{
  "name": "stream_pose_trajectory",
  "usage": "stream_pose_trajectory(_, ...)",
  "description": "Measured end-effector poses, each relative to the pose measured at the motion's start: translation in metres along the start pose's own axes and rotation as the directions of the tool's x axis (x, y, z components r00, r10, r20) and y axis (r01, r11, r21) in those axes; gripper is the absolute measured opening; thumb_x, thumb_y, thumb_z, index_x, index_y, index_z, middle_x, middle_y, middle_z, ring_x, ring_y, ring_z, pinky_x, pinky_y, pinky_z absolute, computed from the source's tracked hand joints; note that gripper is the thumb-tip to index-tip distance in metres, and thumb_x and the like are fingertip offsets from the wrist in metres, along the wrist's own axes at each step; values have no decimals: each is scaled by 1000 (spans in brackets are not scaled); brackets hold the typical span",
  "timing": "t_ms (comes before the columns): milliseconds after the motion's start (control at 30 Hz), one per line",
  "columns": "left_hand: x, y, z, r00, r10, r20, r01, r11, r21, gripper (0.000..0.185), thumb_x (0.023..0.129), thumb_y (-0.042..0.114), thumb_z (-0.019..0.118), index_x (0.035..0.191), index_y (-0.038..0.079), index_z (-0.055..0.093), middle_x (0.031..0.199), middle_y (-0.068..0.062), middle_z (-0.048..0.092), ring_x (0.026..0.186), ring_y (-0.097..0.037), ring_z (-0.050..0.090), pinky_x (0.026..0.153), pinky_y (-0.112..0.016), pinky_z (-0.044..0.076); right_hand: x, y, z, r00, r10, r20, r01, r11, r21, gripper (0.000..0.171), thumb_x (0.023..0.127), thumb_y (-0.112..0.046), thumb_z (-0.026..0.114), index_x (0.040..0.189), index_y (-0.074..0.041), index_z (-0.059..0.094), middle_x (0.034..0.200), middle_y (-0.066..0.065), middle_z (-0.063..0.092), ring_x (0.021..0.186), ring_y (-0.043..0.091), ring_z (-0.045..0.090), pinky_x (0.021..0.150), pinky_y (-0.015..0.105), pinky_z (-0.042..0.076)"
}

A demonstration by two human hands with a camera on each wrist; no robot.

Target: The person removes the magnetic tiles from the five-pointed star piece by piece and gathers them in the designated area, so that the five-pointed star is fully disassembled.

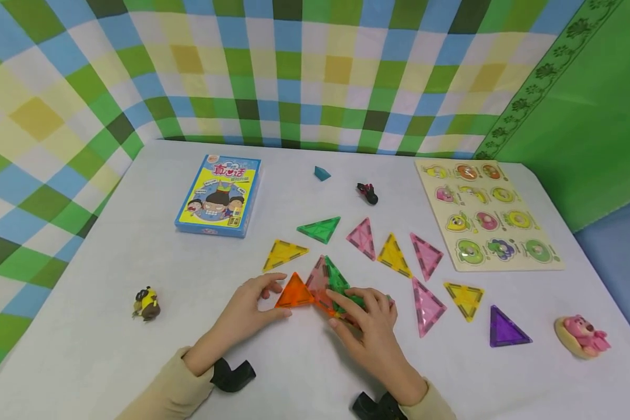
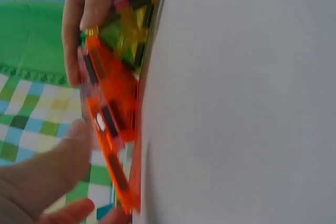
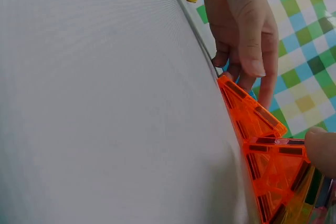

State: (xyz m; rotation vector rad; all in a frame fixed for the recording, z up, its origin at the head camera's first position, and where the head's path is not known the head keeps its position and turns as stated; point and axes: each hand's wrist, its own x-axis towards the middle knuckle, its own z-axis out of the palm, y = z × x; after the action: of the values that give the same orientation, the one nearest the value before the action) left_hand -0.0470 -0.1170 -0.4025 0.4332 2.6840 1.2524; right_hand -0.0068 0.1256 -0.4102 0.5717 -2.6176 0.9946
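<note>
My left hand (image 1: pixel 245 306) has its fingers loosely bent around the left corner of a clear orange triangular magnetic tile (image 1: pixel 295 293), thumb near the bottom edge. That tile leans upright on the table and meets a small standing cluster of magnetic tiles. In it are a pink tile (image 1: pixel 317 280), a green tile (image 1: pixel 336 276) and another orange tile (image 3: pixel 277 174). My right hand (image 1: pixel 370 326) holds the cluster from the right, fingers over the green side and thumb at the near side. A yellow tile (image 2: pixel 128 34) shows beneath its fingers in the left wrist view.
Loose triangular tiles lie behind and to the right, among them a purple tile (image 1: pixel 506 328) and a green tile (image 1: pixel 321 230). A card box (image 1: pixel 217 195), a fruit puzzle board (image 1: pixel 490 216), a pink bear figure (image 1: pixel 584 336) and a yellow-black figure (image 1: pixel 147 303) stand around.
</note>
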Motion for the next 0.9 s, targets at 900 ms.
stream_pose_trajectory(900,-4,-13,-61,882,-23,-470,189,932,309,25,78,10,71,101,1,69,80,-18,66,64,-28,57,51,-34,40,0,-2,-2,1000,-1,7,1,1000,24,43,80,-21,69,122,-27,58,113,6,50,105,29,34,77,59,15)
